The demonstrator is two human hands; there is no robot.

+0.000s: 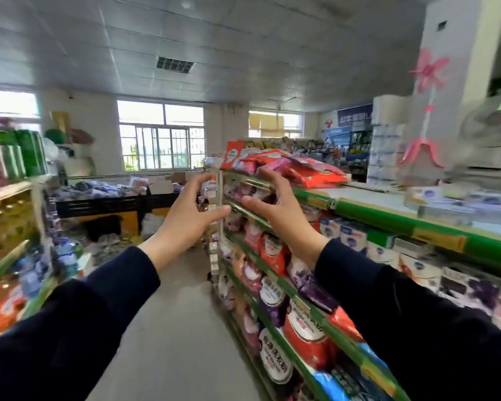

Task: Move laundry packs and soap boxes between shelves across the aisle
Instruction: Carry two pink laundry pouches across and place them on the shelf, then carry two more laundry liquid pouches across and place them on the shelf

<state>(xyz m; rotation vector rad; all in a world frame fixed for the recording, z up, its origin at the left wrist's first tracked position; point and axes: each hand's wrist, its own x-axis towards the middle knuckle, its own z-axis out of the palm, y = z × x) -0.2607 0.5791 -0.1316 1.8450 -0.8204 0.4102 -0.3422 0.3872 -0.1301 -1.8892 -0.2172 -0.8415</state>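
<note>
- My left hand [185, 209] is raised over the aisle, fingers spread and slightly curled, holding nothing.
- My right hand [275, 204] is level with it, fingers apart, empty, in front of the green-edged metal shelf unit [388, 215].
- Red and pink plastic laundry packs [295, 166] lie piled flat on the unit's top.
- White soap boxes with blue labels [350, 234] stand in a row one tier below.

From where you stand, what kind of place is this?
Most likely a small grocery or general shop: green-edged shelves along an aisle, stacked laundry packs with printed labels, and soap boxes in rows.
</note>
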